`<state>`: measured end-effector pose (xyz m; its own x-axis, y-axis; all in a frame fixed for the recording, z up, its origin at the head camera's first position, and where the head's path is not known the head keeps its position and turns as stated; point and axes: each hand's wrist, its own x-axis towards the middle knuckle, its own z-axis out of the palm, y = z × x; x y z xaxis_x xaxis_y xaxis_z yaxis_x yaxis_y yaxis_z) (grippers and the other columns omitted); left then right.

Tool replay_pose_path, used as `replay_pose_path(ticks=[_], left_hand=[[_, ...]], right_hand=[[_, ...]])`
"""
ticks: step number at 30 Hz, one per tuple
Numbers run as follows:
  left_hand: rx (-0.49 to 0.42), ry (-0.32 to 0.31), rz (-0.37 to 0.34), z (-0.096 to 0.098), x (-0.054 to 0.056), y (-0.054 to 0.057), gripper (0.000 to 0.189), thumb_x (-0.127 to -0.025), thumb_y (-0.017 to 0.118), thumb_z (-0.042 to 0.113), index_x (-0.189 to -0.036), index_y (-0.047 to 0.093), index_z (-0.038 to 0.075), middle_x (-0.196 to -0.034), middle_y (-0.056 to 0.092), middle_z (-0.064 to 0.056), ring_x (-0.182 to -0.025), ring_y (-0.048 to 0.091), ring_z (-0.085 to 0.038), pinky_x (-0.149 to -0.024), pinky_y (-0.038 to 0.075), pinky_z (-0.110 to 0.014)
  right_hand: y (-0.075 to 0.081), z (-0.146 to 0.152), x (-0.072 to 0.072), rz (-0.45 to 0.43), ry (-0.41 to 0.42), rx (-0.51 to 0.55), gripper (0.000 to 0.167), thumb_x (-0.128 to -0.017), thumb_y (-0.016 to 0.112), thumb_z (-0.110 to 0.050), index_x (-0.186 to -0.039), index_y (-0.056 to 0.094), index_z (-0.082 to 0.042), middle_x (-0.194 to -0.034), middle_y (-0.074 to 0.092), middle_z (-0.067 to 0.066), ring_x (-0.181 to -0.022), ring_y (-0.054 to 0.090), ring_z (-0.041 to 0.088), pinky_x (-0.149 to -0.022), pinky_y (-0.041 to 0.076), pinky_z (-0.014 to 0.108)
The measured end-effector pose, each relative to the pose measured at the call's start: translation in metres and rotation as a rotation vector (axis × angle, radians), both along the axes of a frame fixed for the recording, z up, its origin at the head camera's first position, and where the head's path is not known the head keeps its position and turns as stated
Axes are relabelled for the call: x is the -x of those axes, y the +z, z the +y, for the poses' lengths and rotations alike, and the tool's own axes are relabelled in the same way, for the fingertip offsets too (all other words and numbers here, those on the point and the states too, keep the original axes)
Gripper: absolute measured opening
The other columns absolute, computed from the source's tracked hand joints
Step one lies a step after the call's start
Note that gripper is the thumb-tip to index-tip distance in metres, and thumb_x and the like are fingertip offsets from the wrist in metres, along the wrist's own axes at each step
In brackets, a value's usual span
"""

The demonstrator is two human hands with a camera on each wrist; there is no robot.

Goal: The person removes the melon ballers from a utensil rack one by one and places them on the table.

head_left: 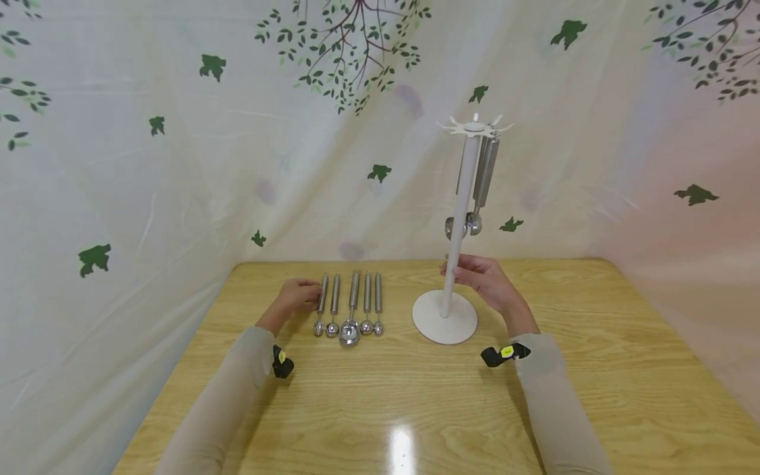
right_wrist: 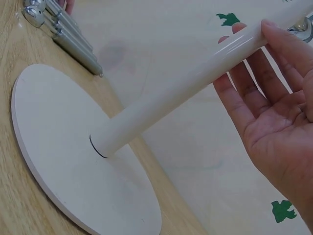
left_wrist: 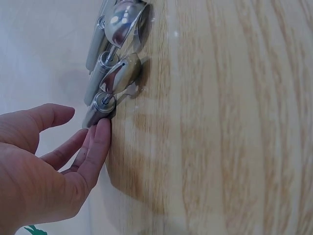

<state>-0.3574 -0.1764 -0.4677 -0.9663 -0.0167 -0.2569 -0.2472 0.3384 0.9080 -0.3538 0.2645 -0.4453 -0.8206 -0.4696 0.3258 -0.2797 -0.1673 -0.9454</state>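
Note:
Several metal scoops lie side by side on the table, handles toward the wall; the largest scoop (head_left: 349, 332) is in the middle. My left hand (head_left: 292, 297) is at the left end of the row. Its fingertips touch the handle of the leftmost scoop (left_wrist: 121, 74), while the thumb stays apart from it. Right of the row stands a white rack (head_left: 446, 330) with a round base, a pole and a hooked top. My right hand (head_left: 489, 285) holds the pole, thumb on the near side and fingers behind. Metal scoops (head_left: 486, 173) hang from the rack's far side, partly hidden by the pole.
The wooden table (head_left: 368, 409) ends at the back against a pale curtain (head_left: 332, 165) with leaf and branch prints. Black wrist cameras (head_left: 282, 362) are strapped over both sleeves. The rack's pole rises well above the table and leans slightly right in the head view.

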Motion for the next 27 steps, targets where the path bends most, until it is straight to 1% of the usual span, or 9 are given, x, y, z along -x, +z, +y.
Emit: replay_pose_path(ticks=[2, 6, 8, 12, 15, 18, 21, 25, 27], left_hand=[[0.005, 0.007, -0.002, 0.001, -0.001, 0.001, 0.043, -0.102, 0.060, 0.012, -0.137, 0.054, -0.011, -0.133, 0.061, -0.029, -0.110, 0.067, -0.028, -0.090, 0.063, -0.034], [-0.001, 0.024, -0.007, 0.003, -0.001, 0.002, 0.043, -0.102, 0.059, 0.013, -0.137, 0.054, -0.011, -0.134, 0.060, -0.029, -0.114, 0.066, -0.030, -0.093, 0.062, -0.035], [-0.011, 0.031, -0.010, 0.003, -0.002, 0.002, 0.043, -0.102, 0.058, 0.012, -0.138, 0.053, -0.011, -0.134, 0.060, -0.030, -0.115, 0.065, -0.031, -0.094, 0.062, -0.036], [-0.027, 0.030, -0.005, 0.003, -0.002, 0.001, 0.044, -0.102, 0.058, 0.011, -0.138, 0.052, -0.012, -0.134, 0.060, -0.030, -0.116, 0.065, -0.032, -0.095, 0.061, -0.037], [-0.035, 0.030, 0.009, 0.002, -0.002, 0.001, 0.044, -0.102, 0.058, 0.011, -0.138, 0.052, -0.013, -0.135, 0.059, -0.030, -0.116, 0.065, -0.033, -0.096, 0.061, -0.037], [0.005, 0.056, 0.048, 0.002, -0.002, 0.002, 0.043, -0.103, 0.055, 0.013, -0.138, 0.053, -0.011, -0.136, 0.059, -0.030, -0.115, 0.066, -0.033, -0.092, 0.062, -0.033], [0.052, 0.125, 0.117, 0.006, -0.003, 0.007, 0.041, -0.101, 0.054, 0.014, -0.137, 0.057, -0.007, -0.135, 0.061, -0.027, -0.111, 0.066, -0.031, -0.085, 0.060, -0.027], [0.050, 0.215, 0.233, 0.020, -0.004, 0.023, 0.037, -0.098, 0.058, 0.011, -0.131, 0.063, -0.003, -0.126, 0.065, -0.022, -0.101, 0.065, -0.026, -0.079, 0.058, -0.023], [0.029, 0.227, 0.304, 0.032, -0.006, 0.034, 0.034, -0.096, 0.060, 0.009, -0.128, 0.066, -0.003, -0.121, 0.066, -0.021, -0.097, 0.064, -0.023, -0.077, 0.057, -0.022]], right_hand=[[-0.001, -0.001, -0.001, 0.004, 0.003, 0.021, 0.031, -0.103, 0.056, 0.001, -0.132, 0.061, 0.008, -0.115, 0.076, -0.001, -0.114, 0.069, 0.016, -0.100, 0.058, 0.030], [-0.002, -0.004, -0.002, 0.021, -0.002, 0.073, 0.029, -0.101, 0.054, 0.006, -0.128, 0.063, 0.009, -0.113, 0.077, 0.002, -0.111, 0.070, 0.018, -0.097, 0.059, 0.029], [-0.002, -0.006, -0.001, 0.036, -0.015, 0.092, 0.029, -0.101, 0.054, 0.007, -0.127, 0.067, 0.006, -0.112, 0.077, 0.003, -0.110, 0.071, 0.018, -0.096, 0.060, 0.029], [-0.002, -0.009, 0.001, 0.045, -0.070, 0.111, 0.033, -0.100, 0.056, 0.006, -0.122, 0.074, -0.010, -0.111, 0.078, 0.002, -0.107, 0.072, 0.014, -0.094, 0.060, 0.027], [-0.002, -0.011, 0.002, 0.044, -0.095, 0.128, 0.035, -0.099, 0.057, 0.008, -0.119, 0.076, -0.013, -0.109, 0.079, 0.001, -0.105, 0.073, 0.014, -0.092, 0.061, 0.027], [-0.002, -0.012, 0.003, 0.044, -0.101, 0.150, 0.035, -0.098, 0.057, 0.010, -0.120, 0.076, -0.011, -0.106, 0.079, 0.000, -0.103, 0.074, 0.013, -0.092, 0.062, 0.027], [-0.002, -0.013, 0.003, 0.042, -0.103, 0.167, 0.035, -0.097, 0.058, 0.011, -0.121, 0.075, -0.007, -0.106, 0.079, 0.001, -0.102, 0.074, 0.014, -0.091, 0.062, 0.027], [-0.001, -0.014, 0.002, 0.038, -0.119, 0.172, 0.034, -0.097, 0.058, 0.011, -0.121, 0.075, -0.006, -0.105, 0.079, 0.001, -0.101, 0.074, 0.014, -0.091, 0.062, 0.027], [0.000, -0.016, 0.001, 0.035, -0.131, 0.173, 0.035, -0.097, 0.058, 0.012, -0.120, 0.075, -0.008, -0.104, 0.079, 0.000, -0.101, 0.075, 0.013, -0.090, 0.062, 0.027]])
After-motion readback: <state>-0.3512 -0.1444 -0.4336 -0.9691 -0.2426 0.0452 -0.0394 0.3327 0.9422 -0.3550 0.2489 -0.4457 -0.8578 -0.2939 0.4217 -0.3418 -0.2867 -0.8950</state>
